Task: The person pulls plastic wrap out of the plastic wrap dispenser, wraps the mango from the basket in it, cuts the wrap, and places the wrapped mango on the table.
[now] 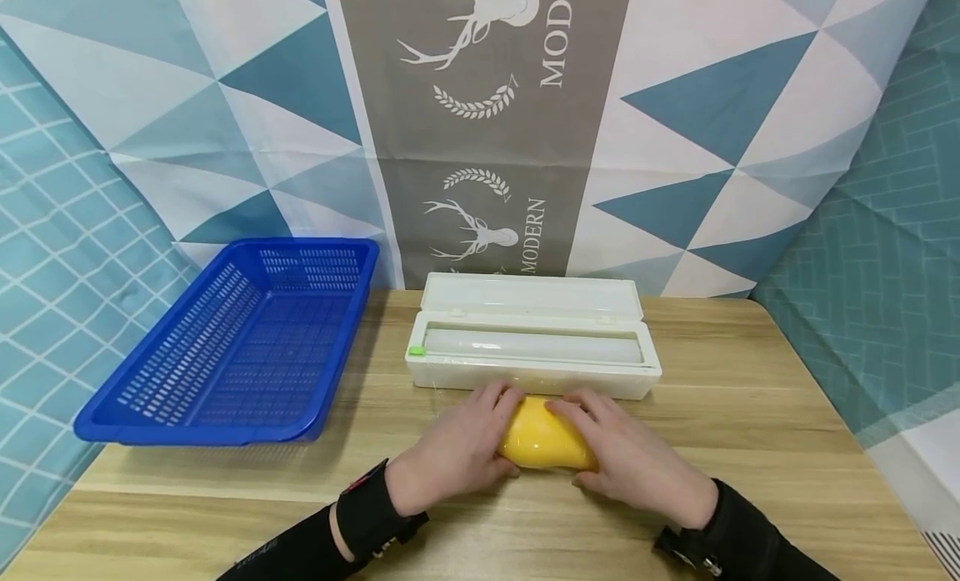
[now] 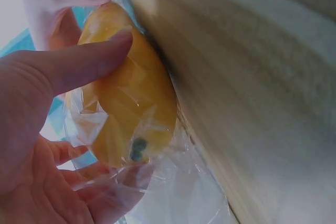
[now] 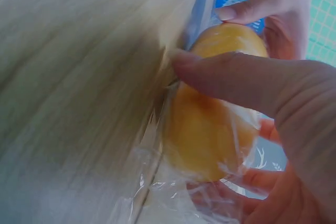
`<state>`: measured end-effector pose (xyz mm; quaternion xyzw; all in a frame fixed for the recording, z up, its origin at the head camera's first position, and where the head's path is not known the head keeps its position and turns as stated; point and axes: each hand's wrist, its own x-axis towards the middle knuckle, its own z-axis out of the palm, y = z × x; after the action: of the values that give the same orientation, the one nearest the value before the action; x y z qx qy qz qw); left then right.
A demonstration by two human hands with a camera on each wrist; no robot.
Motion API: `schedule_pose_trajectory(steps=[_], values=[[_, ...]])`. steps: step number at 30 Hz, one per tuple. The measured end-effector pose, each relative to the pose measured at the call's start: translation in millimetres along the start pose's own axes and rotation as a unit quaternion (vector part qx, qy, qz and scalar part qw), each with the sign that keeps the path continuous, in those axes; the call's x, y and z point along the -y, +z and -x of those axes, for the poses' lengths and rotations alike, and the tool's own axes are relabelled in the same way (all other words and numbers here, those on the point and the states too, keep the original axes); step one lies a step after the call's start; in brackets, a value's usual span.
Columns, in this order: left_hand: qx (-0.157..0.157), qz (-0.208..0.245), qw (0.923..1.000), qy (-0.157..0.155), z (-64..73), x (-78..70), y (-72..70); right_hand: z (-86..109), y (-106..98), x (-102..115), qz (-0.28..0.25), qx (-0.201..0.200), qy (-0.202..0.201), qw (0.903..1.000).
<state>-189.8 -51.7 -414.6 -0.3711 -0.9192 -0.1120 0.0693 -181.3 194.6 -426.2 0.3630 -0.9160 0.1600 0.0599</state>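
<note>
Gripping fruit at wooden table (patterned backdrop)

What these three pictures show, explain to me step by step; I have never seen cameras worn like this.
There is no machine here: a person works with two bare hands. The wide picture comes from a camera worn on the head, looking forward and down. The two close ones come from cameras on the left and right wrists, each looking at that hand's work.

On the wooden table are a blue basket on the left and a long white box, its lid open and a pale roll inside.

In front of the box, the left hand and right hand hold a yellow fruit-like object from either side. Clear film lies around it.
</note>
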Motion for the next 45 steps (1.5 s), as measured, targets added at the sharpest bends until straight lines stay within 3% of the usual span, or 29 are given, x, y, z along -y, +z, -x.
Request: schedule_pose_trajectory(steps=[8, 16, 21, 30, 39, 45], values=[[0.02, 0.08, 0.9963, -0.024, -1.5, 8.9, -13.7, -1.2, -6, -2, -0.012, -0.01, 0.022, 0.9996], [0.019, 0.104, 0.9937, -0.037, -1.6, 14.5, -21.3, -2.1, -16, -7, -0.08, -0.051, 0.061, 0.9936], [0.0, 0.108, 0.9935, -0.037, -1.8, 15.0, -20.3, -2.5, -18, -10, -0.104, -0.055, 0.073, 0.9904], [-0.045, 0.06, 0.9971, -0.017, -3.2, 13.3, -14.9, -2.1, -18, -19, -0.122, -0.063, 0.064, 0.9884], [-0.09, -0.053, 0.9944, 0.018, -4.9, 14.4, -15.5, -2.3, -15, -24, -0.144, -0.07, 0.063, 0.9851], [-0.09, -0.042, 0.9949, 0.017, -5.2, 15.5, -13.5, -4.3, -14, -27, -0.15, -0.066, 0.069, 0.9841]])
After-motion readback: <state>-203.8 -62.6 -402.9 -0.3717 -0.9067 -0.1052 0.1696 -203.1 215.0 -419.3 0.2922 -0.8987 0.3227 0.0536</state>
